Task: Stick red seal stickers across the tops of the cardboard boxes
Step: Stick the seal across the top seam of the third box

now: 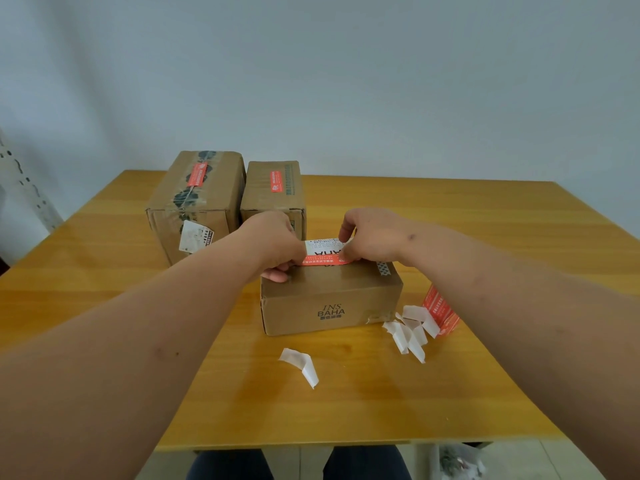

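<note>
The red seal sticker (323, 252) was held taut between both hands, its long axis spanning fingers to fingers, pinched at each end by the left hand (277, 245) and right hand (369, 237), just above the near cardboard box (329, 299).

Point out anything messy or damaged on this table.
White backing strips lie scattered by the near box, one more in front. That box's lower right front corner looks torn.

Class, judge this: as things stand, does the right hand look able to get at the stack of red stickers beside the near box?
Probably yes: the sticker stack lies uncovered beneath the right forearm, but the right hand is busy pinching the red sticker.
</note>
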Demonstrator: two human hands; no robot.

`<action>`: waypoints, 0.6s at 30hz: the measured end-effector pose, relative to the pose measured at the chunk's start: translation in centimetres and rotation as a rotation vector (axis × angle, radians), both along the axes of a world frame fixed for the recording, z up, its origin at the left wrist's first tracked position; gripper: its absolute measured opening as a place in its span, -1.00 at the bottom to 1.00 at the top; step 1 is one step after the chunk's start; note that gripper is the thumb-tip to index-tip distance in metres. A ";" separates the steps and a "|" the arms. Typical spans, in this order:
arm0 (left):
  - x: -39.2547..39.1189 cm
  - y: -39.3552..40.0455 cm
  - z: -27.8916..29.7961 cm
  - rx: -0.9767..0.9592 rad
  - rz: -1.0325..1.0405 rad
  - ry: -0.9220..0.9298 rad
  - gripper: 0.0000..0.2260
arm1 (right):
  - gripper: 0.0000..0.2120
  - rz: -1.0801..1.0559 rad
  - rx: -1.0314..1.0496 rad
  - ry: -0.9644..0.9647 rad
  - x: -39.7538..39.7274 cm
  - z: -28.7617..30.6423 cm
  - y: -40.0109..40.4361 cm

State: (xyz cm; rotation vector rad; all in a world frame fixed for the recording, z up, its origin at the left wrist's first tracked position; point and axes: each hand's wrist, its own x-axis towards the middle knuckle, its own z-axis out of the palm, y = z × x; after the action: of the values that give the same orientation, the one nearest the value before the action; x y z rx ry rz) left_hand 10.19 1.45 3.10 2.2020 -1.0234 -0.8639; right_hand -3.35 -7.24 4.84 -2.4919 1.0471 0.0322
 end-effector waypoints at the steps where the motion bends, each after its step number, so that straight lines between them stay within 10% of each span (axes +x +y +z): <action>1: 0.0 0.1 0.0 -0.006 0.002 0.008 -0.88 | -0.73 0.000 0.010 -0.008 -0.1 0.0 -0.1; 18: 0.1 0.6 0.0 -0.026 -0.015 0.053 -0.84 | -0.80 0.014 0.199 -0.315 -0.6 0.1 -0.4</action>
State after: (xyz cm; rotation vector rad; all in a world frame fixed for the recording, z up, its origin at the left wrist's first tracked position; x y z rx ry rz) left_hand 10.31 2.06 3.06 2.1411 -1.0214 -0.9051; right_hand -3.94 -7.65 4.97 -2.2334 0.8506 -0.2327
